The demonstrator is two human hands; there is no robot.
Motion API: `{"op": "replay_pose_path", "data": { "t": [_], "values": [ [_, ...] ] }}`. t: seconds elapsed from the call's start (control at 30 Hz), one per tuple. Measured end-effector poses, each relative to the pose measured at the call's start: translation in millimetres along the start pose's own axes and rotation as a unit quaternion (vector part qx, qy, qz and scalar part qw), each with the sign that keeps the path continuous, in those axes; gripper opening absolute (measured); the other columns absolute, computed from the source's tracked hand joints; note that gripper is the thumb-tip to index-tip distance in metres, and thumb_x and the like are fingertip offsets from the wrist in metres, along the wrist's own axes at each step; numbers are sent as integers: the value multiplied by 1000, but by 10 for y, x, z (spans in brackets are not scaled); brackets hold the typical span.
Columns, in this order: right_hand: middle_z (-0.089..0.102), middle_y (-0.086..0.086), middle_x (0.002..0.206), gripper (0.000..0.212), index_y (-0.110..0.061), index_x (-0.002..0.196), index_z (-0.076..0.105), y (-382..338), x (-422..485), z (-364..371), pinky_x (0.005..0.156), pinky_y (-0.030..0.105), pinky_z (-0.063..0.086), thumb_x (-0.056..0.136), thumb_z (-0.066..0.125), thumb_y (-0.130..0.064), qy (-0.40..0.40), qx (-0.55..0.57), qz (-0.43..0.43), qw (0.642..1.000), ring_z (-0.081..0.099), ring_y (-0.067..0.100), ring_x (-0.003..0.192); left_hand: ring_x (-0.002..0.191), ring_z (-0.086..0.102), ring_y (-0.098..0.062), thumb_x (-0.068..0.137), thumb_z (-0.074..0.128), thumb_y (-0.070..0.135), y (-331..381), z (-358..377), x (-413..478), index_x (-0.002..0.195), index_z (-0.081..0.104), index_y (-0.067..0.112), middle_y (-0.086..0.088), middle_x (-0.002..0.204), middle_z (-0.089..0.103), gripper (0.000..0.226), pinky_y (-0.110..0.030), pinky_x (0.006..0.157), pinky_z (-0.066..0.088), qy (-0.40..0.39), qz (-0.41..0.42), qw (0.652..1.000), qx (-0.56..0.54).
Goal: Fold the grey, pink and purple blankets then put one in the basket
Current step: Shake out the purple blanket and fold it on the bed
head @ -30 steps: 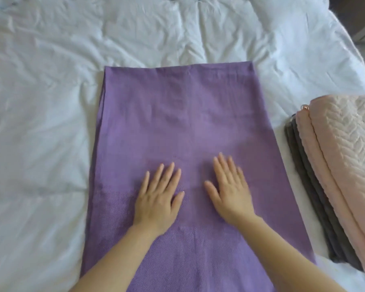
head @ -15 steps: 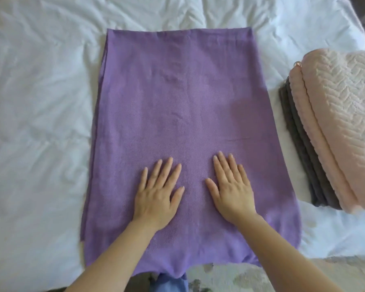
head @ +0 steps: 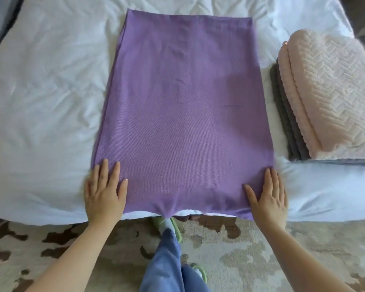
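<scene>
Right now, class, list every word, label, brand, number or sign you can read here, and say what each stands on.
No text can be read.
The purple blanket, pink blanket, grey blanket, white bedcover and patterned rug show no print.
A small shiny bit on the pink blanket's far corner is too small to tell.

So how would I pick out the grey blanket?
Start at the white bed and look to its right side, past the spread purple blanket. Two folded blankets lie stacked there. The grey blanket is the bottom one, dark, with only its folded edges peeking out from under the pale pink blanket.
</scene>
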State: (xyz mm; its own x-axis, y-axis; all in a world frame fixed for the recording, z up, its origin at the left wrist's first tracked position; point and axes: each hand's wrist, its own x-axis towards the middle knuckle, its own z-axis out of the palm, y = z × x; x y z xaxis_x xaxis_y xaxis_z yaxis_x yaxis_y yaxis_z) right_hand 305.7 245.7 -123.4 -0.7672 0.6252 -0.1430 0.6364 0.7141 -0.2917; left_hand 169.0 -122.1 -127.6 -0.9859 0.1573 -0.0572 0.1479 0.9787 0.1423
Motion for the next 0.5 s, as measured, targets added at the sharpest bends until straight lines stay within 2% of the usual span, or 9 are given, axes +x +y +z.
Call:
{"op": "replay_pose_path", "data": {
  "t": [0.07, 0.13, 0.17, 0.23, 0.3, 0.37, 0.43, 0.5],
  "values": [
    [20, 3, 158, 83, -17, 151, 18, 43, -100, -2, 113, 46, 23, 86, 54, -55, 7, 52, 32, 998, 24, 26, 142, 142, 24, -36, 97, 37, 46, -18, 4, -114, 148, 32, 19, -12, 156, 24, 57, -55, 110, 26, 31, -46, 996, -66],
    [35, 9, 148, 78, -14, 145, 29, 66, -153, -6, 105, 47, 35, 83, 67, -42, 26, 150, 67, 986, 37, 31, 130, 134, 34, -37, 94, 50, 41, -22, -28, -197, 147, 31, 22, -12, 151, 30, 60, -54, 100, 40, 70, -125, 978, -152],
    [43, 11, 138, 73, -13, 140, 34, 84, -160, -8, 98, 44, 41, 82, 70, -38, 31, 211, 94, 972, 45, 31, 122, 128, 40, -35, 91, 55, 39, -19, -49, -223, 146, 32, 24, -12, 146, 36, 61, -52, 95, 45, 86, -164, 964, -191],
    [56, 10, 117, 61, -11, 129, 41, 136, -176, -16, 81, 33, 45, 82, 73, -34, 19, 316, 153, 936, 57, 27, 103, 117, 49, -32, 88, 63, 34, -20, -77, -253, 139, 39, 20, -13, 134, 45, 58, -50, 91, 50, 93, -215, 935, -266],
    [60, 7, 102, 52, -11, 119, 45, 226, -196, 2, 68, 26, 43, 81, 74, -32, -12, 357, 178, 917, 60, 21, 85, 110, 54, -31, 86, 66, 32, -50, -82, -268, 131, 43, 12, -12, 127, 51, 54, -45, 89, 50, 49, -258, 902, -343],
    [61, 5, 90, 40, -12, 107, 50, 316, -232, 36, 59, 26, 42, 80, 76, -28, -48, 345, 177, 920, 59, 19, 76, 102, 56, -31, 84, 68, 37, -100, -87, -295, 122, 45, 9, -11, 118, 56, 52, -41, 83, 48, -18, -294, 881, -371],
    [57, 4, 74, 26, -10, 86, 54, 391, -277, 57, 53, 28, 38, 81, 75, -25, -80, 316, 169, 930, 54, 21, 68, 95, 57, -32, 83, 68, 41, -169, -92, -372, 109, 53, 7, -12, 107, 60, 46, -39, 78, 47, -72, -300, 880, -362],
    [48, 3, 63, 29, -10, 70, 50, 456, -335, 39, 50, 30, 32, 84, 71, -25, -114, 311, 162, 929, 45, 20, 61, 92, 57, -32, 86, 64, 43, -245, -97, -491, 101, 57, 7, -13, 100, 60, 40, -37, 73, 45, -100, -296, 878, -362]
  ]
}}
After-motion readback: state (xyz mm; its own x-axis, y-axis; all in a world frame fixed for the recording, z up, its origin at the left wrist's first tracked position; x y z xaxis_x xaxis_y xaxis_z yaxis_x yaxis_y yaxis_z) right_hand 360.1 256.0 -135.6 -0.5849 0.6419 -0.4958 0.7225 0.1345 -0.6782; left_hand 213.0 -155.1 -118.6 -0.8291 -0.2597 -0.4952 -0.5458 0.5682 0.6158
